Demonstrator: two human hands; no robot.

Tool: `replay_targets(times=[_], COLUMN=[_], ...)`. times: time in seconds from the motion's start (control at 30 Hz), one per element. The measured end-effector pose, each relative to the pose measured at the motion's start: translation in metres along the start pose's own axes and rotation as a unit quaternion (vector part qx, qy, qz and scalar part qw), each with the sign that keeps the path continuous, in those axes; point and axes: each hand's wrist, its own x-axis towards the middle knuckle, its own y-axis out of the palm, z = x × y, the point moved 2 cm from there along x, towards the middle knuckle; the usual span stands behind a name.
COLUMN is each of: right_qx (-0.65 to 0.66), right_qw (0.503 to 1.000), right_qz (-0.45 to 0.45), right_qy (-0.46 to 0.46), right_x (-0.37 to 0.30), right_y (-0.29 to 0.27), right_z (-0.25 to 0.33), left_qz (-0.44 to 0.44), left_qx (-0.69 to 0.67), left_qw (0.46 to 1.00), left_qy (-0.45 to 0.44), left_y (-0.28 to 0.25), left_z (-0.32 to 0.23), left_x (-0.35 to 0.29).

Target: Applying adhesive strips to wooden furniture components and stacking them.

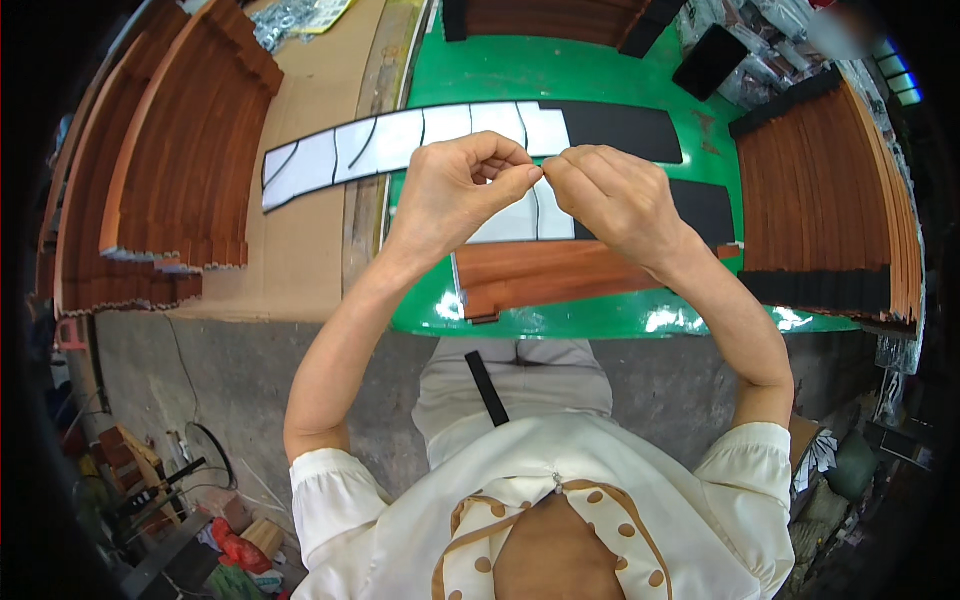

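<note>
My left hand (pixel 460 190) and my right hand (pixel 615 195) are raised over a green table (pixel 600 70). Their thumbs and forefingers meet in a pinch on one small thin piece (pixel 541 171), too small to make out. Right behind the hands lies a long curved strip (pixel 400 140), white-backed and cut into segments on its left part, black on its right end. A second white-and-black sheet (pixel 520 220) is partly hidden under the hands. Below them a reddish-brown wooden board (pixel 545 275) lies on the table near its front edge.
Stacks of curved reddish wooden slats stand at the left (pixel 180 160) on a cardboard-covered bench and at the right (pixel 825 200). More slats (pixel 550 18) lie at the far edge. A narrow black strip (pixel 487 388) rests on my lap. Clutter sits on the floor at lower left.
</note>
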Motion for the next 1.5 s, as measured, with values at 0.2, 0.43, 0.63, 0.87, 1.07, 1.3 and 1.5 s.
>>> replay_targets(times=[0.2, 0.43, 0.63, 0.87, 1.07, 1.3, 1.5], right_qx=[0.213, 0.257, 0.249, 0.290, 0.303, 0.276, 0.257], right_qw=[0.965, 0.949, 0.943, 0.914, 0.892, 0.905, 0.917], right_qz=[0.062, 0.093, 0.081, 0.076, 0.109, 0.117, 0.117], right_qy=[0.137, 0.157, 0.205, 0.275, 0.319, 0.301, 0.280], right_x=[-0.010, -0.023, -0.030, -0.037, -0.037, -0.035, -0.033], right_y=[-0.030, -0.030, -0.015, 0.009, 0.015, 0.016, 0.015], right_z=[0.037, 0.081, 0.086, 0.079, 0.083, 0.082, 0.083], left_qz=[-0.023, -0.053, -0.082, -0.125, -0.131, -0.136, -0.136], left_qx=[0.115, 0.176, 0.236, 0.103, 0.084, 0.084, 0.090], left_qw=[0.978, 0.920, 0.919, 0.984, 0.986, 0.984, 0.983], left_qy=[0.174, 0.346, 0.304, 0.077, 0.064, 0.078, 0.080], left_y=[-0.010, -0.004, -0.009, 0.001, 0.009, 0.009, 0.009], left_z=[-0.016, -0.013, -0.006, 0.046, 0.053, 0.051, 0.051], left_x=[-0.057, -0.108, -0.125, -0.130, -0.126, -0.124, -0.125])
